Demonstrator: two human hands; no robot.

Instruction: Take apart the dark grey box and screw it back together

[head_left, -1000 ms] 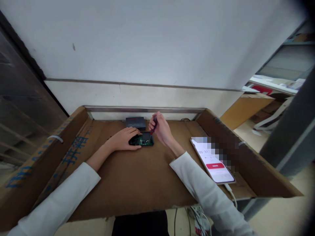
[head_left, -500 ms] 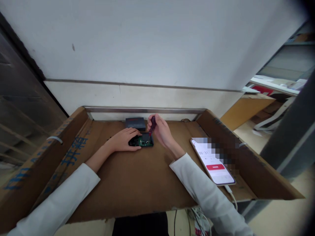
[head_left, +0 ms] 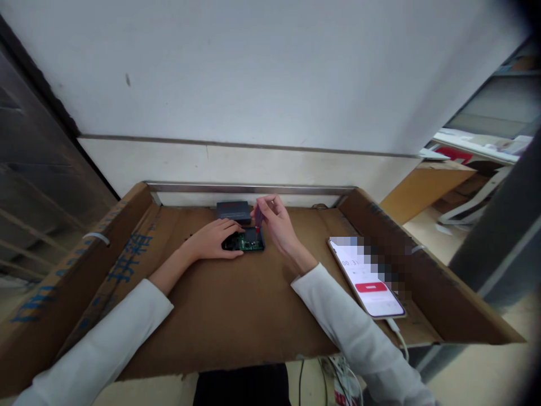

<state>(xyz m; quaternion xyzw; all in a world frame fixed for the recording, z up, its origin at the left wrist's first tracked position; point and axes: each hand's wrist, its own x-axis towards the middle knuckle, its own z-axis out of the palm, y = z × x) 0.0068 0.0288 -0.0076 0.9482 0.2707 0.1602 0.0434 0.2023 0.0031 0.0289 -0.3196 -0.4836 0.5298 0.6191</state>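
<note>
In the cardboard tray (head_left: pixel 139 208), my left hand (head_left: pixel 213 239) lies flat on the open black case (head_left: pixel 247 241) holding a green circuit board (head_left: pixel 248 244); my right hand (head_left: pixel 274 223) pinches a screwdriver (head_left: pixel 257 217) upright over it.

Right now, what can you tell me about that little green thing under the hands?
It is a small green circuit board sitting in a shallow black case, lying flat on the brown cardboard surface near the back edge. Tiny parts dot the top, too small to name. The left hand rests on its left end, pressing it down. The right hand holds a small screwdriver upright, tip down at the board's right side. A grey box lies just behind it.
</note>
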